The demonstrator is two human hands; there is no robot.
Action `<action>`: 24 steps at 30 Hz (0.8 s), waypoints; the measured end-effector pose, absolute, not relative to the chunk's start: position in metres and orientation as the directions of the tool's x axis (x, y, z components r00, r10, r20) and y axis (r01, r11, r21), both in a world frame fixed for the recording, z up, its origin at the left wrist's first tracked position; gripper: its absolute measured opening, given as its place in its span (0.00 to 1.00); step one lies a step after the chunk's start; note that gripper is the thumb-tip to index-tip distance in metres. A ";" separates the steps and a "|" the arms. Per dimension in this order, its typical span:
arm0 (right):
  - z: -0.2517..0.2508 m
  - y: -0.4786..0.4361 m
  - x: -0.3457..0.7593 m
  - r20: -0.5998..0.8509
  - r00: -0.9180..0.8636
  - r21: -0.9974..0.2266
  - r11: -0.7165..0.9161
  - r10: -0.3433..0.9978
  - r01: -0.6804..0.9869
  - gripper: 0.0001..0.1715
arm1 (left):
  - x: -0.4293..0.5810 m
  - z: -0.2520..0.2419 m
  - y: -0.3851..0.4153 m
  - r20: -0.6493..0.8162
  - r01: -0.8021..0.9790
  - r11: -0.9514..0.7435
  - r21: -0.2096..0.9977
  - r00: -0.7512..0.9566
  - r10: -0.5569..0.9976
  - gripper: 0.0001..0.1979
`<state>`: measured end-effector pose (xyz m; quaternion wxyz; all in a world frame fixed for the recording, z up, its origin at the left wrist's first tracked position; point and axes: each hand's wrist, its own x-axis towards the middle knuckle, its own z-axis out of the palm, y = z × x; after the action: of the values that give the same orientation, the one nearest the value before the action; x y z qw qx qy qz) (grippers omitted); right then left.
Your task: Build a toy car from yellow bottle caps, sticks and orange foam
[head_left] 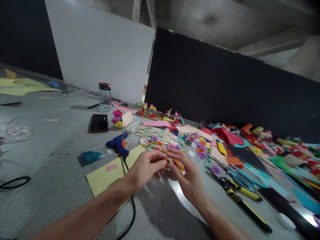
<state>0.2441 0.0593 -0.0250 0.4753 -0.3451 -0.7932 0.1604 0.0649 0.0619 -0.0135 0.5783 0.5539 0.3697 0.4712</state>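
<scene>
My left hand (pixel 145 166) is closed in a pinch, its thumb and index finger on a small orange piece (pixel 167 160) whose kind I cannot make out. Facing it, my right hand (pixel 188 175) curves its fingers around the same piece, with the thumb tip against it. More orange and yellow parts (pixel 179 164) show just behind the right fingers, partly hidden. Under the left wrist lies a yellow-green sheet (pixel 102 181) with a small pink strip (pixel 111 167) on it. A blue glue gun (pixel 118 145) rests at the sheet's far edge, its black cord running below my left forearm.
Pliers with yellow-black handles (pixel 235 193) and blue-handled scissors (pixel 241 178) lie right. Bottle caps, sticks and coloured paper spread behind my hands. Farther back are small assembled models (pixel 148 110), a phone (pixel 99 123), a clear jar (pixel 105 98) and a teal packet (pixel 92 156).
</scene>
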 end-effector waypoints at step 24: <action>-0.031 0.062 0.242 0.507 -0.264 -0.793 0.564 0.820 0.228 0.13 | 0.067 -0.013 0.057 0.161 -0.127 -0.134 0.983 0.234 0.959 0.07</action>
<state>0.2424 0.0623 -0.0313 0.4909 -0.3564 -0.7356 0.3015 0.0666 0.0574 -0.0132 0.5457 0.5651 0.3679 0.4974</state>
